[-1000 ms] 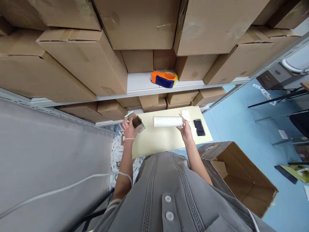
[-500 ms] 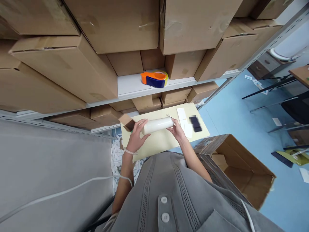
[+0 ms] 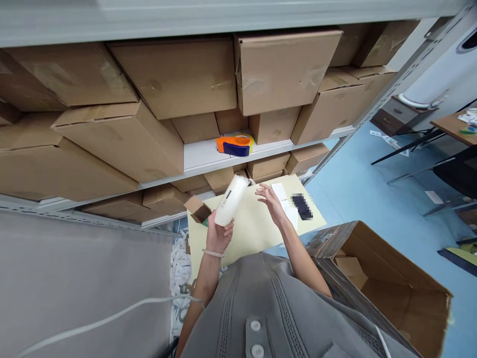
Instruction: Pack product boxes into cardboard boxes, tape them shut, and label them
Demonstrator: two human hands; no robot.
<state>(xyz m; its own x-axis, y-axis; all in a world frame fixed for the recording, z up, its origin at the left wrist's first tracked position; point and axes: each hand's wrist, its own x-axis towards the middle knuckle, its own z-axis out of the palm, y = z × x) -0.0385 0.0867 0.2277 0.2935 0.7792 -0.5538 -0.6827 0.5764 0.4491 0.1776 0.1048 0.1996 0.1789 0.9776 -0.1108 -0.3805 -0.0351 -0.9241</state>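
My left hand [image 3: 219, 236] grips the lower end of a white cylinder [image 3: 231, 200] that leans up and to the right. Dark marks and small lettering show on its side, and a thin cord loop hangs at its upper end; I cannot tell its exact kind. My right hand [image 3: 271, 203], fingers apart and holding nothing, hovers right of the cylinder without touching it. Beneath both hands is a pale yellow tabletop [image 3: 253, 236]. An opened small cardboard box [image 3: 198, 209] sits at its left edge, beside my left hand.
White papers [image 3: 279, 191] and a blurred-out dark phone-like object [image 3: 302, 206] lie on the table's right. An orange and blue tape dispenser [image 3: 234, 145] rests on the shelf among cardboard boxes [image 3: 179, 79]. A large open carton [image 3: 387, 288] stands at right, shredded paper [image 3: 180, 271] at left.
My right hand has let go of the cylinder and opened. My left hand has tipped the cylinder from nearly level to steeply slanted, turning its marked side into view. The camera view has tilted upward.
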